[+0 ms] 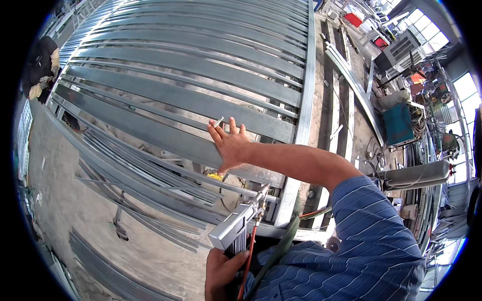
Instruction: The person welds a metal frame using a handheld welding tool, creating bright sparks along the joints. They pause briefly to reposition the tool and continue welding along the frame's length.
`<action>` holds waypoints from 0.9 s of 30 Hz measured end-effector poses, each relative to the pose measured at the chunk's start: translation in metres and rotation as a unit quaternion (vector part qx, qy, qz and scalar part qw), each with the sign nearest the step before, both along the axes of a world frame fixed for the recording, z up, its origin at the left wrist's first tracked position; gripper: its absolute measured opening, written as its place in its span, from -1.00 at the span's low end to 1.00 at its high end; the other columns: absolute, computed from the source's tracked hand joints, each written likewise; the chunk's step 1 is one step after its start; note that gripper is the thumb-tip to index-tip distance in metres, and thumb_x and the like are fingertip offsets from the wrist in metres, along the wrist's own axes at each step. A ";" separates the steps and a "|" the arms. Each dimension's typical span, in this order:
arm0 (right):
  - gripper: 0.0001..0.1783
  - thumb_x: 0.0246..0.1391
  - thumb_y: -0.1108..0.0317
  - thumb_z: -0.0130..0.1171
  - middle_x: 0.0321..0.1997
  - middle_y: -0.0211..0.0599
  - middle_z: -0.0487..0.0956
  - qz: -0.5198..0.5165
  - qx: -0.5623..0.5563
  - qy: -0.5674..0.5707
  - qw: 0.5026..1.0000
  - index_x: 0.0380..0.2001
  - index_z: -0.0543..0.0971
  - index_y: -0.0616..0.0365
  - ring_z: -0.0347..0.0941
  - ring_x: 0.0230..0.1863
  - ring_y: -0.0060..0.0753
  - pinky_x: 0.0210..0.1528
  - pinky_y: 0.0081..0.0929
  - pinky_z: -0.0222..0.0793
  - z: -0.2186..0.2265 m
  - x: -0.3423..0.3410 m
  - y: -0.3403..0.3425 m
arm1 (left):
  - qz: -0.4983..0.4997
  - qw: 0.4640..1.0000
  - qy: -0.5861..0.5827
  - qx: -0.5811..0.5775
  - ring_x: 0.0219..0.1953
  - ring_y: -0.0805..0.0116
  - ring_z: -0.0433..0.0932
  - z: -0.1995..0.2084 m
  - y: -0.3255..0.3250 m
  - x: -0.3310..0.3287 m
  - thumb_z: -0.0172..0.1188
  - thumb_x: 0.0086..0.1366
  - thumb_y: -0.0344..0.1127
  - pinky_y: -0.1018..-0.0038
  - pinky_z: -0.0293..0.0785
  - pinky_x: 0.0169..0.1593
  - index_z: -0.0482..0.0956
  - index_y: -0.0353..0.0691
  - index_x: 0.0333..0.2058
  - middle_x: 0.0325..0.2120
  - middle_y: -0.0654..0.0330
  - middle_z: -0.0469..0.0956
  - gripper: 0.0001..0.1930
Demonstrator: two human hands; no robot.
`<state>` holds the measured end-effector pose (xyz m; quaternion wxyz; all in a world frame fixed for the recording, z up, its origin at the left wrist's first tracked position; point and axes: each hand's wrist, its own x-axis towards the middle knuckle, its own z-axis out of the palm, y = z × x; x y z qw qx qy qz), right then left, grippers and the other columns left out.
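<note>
My left hand (221, 271), at the lower edge, is closed round a silver, box-bodied welding gun (233, 228). Its pointed, copper-coloured nozzle faces up and right, near the corner of a large metal frame (303, 120). An orange-red hose (249, 256) hangs from the gun. Reaching in from the right, my right hand (232, 145) lies palm down with spread fingers over a flat metal slat (175, 140). Between two of its fingers sits a thin white stick that looks like a cigarette (218, 122). Many parallel slats fill the frame beyond.
Another person's gloved hands (42, 85) are at the frame's far left side. Loose metal bars (145, 170) lie below the near slats. A dark green hose (288, 238) runs beside my body. To the right stand a gas cylinder (419, 174) and a teal machine (398, 123).
</note>
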<state>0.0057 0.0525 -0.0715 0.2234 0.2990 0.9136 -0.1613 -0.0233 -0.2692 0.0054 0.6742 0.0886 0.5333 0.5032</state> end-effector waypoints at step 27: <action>0.57 -0.18 -0.38 0.44 0.72 -0.11 -0.17 0.049 0.047 0.036 0.997 0.62 -0.27 0.13 -0.28 0.55 0.86 0.55 0.46 -0.11 -0.015 0.007 0.004 | -0.060 0.996 -0.028 -0.056 -0.01 0.36 0.61 -0.008 0.024 0.025 0.35 0.20 -0.50 0.40 0.55 0.07 0.47 -0.46 0.22 0.02 0.07 0.64 -0.42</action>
